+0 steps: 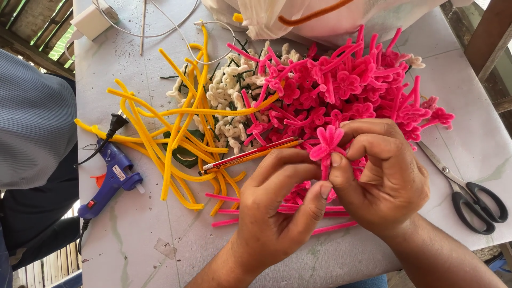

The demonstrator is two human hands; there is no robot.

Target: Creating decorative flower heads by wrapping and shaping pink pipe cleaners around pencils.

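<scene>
Pinching a pink pipe-cleaner flower (326, 143) between both hands, left hand (277, 205) and right hand (386, 176) risk flattening its petals; black-handled scissors (469, 194) lie at three o'clock.

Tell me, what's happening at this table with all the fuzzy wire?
A person's left hand and right hand together pinch a pink pipe-cleaner flower at its stem. Behind it lies a heap of finished pink flowers, with cream flowers and loose yellow pipe cleaners alongside. A pencil, a blue glue gun and scissors rest on the white table.
</scene>
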